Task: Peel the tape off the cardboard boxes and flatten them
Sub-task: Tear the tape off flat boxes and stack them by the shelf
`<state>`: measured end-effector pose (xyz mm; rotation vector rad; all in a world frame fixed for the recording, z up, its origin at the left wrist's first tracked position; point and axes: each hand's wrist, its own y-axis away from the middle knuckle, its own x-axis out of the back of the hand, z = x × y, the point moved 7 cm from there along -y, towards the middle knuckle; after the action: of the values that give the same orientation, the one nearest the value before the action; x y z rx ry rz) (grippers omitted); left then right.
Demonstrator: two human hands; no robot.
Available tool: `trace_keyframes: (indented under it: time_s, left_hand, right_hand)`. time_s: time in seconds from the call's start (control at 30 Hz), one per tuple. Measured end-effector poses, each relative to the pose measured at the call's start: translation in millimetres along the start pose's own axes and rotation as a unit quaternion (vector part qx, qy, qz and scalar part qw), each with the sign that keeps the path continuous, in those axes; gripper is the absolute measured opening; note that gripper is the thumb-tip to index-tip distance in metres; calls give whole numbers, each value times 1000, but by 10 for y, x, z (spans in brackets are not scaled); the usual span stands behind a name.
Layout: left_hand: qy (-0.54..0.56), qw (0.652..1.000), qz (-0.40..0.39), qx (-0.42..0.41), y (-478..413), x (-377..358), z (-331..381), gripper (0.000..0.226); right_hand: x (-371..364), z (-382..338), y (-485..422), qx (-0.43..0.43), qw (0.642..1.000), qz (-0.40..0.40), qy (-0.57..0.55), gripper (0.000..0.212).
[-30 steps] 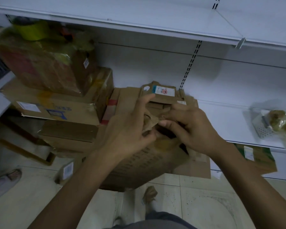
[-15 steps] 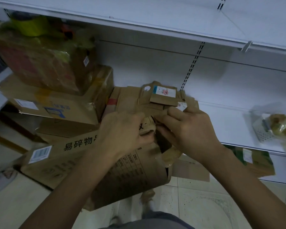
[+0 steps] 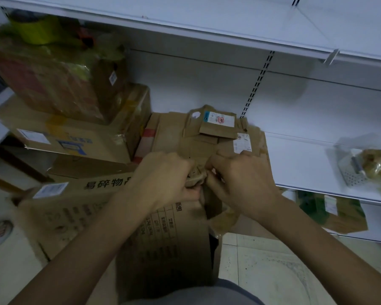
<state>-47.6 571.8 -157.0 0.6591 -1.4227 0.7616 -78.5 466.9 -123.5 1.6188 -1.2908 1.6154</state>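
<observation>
A brown cardboard box [image 3: 123,219] with printed black characters lies tilted in front of me, one end against the shelf. My left hand [image 3: 163,179] and my right hand [image 3: 240,181] meet at its upper edge, both pinching a crumpled wad of brown tape [image 3: 196,175] between their fingertips. Behind my hands a pile of flattened cardboard [image 3: 180,133] with white labels lies on the white shelf [image 3: 299,159].
Stacked taped boxes [image 3: 75,137] stand on the left, with a plastic-wrapped box [image 3: 53,80] on top. A bag [image 3: 374,166] and a white perforated piece sit at the shelf's right. A green-printed box [image 3: 330,214] lies under the shelf. Tiled floor [image 3: 273,271] spreads below.
The printed box has swung left and down, its long side now showing. Both hands have closed together on the crumpled tape, the left fingers curling in.
</observation>
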Motion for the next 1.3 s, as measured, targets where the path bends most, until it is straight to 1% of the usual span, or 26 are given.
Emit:
trace_keyframes:
  time_s: [0.07, 0.1, 0.13, 0.17, 0.2, 0.23, 0.3, 0.37, 0.43, 0.5, 0.57, 0.67, 0.7, 0.77, 0.83, 0.87, 0.9, 0.97, 1.0, 1.03, 1.1, 1.2, 1.3]
  left_hand:
    - [-20, 999, -35, -24, -26, -57, 4, 37]
    - [-25, 998, -50, -37, -33, -81, 22, 36]
    - [-27, 996, -61, -51, -38, -95, 57, 34]
    - [-29, 995, -67, -65, -38, -107, 106, 32]
    - [-33, 994, -70, -78, -34, -123, 162, 31]
    - [-37, 993, -72, -91, -28, -146, 216, 29]
    - [-46, 990, -75, -110, -27, -189, 295, 31]
    - [-54, 989, -81, -110, -41, -230, 305, 34]
    - [-64, 987, -93, -111, -58, -277, 298, 36]
    - [-75, 985, -103, -121, -59, -332, 311, 38]
    - [-83, 983, -94, -135, -43, -361, 351, 39]
    - [-86, 980, -63, -166, 12, -372, 436, 38]
    - [-77, 980, -44, -176, 33, -347, 457, 37]
    - [-47, 981, -1, -190, 81, -241, 460, 34]
    - [-23, 981, 48, -187, 142, -125, 389, 31]
    - [2, 981, 80, -175, 174, -71, 337, 30]
    - [30, 981, 110, -155, 204, -33, 284, 31]
    - [83, 981, 149, -95, 253, -1, 215, 38]
    - [118, 978, 163, -63, 274, 16, 206, 44]
    - [152, 972, 173, -37, 291, 24, 218, 48]
    - [190, 964, 183, -15, 297, 32, 283, 52]
    - [210, 957, 200, -11, 307, 33, 307, 43]
    - [230, 949, 217, 2, 350, 18, 275, 43]
  right_hand:
    - [10, -120, 36, 61, 993, -13, 98, 3]
    - [10, -174, 58, 94, 986, -24, 134, 4]
    - [-16, -195, 83, 112, 982, -59, 143, 5]
    - [-50, -165, 95, 109, 980, -105, 132, 6]
    - [-81, -111, 105, 92, 979, -150, 105, 11]
    - [-84, -54, 107, 77, 979, -173, 75, 15]
    - [-97, 41, 105, 47, 982, -180, -15, 13]
    - [-173, 133, 94, 5, 971, -195, -138, 13]
    - [-308, 218, 82, -45, 939, -222, -257, 13]
    - [-417, 279, 96, -84, 905, -235, -344, 16]
    - [-505, 314, 143, -107, 880, -241, -395, 21]
    - [-646, 404, 272, -141, 856, -259, -425, 25]
    - [-688, 449, 336, -166, 837, -259, -452, 30]
    - [-749, 539, 456, -216, 780, -225, -542, 35]
    - [-741, 564, 510, -227, 721, -170, -632, 22]
    - [-724, 558, 515, -223, 698, -141, -666, 16]
    - [-703, 544, 510, -225, 674, -109, -695, 15]
    - [-677, 515, 497, -250, 625, -42, -739, 17]
    - [-661, 482, 490, -258, 609, -15, -750, 15]
    - [-634, 420, 479, -262, 600, 4, -756, 11]
    - [-576, 266, 443, -252, 590, 29, -766, 5]
    - [-527, 139, 445, -260, 579, 64, -770, 6]
    - [-542, 111, 515, -290, 584, 76, -754, 13]
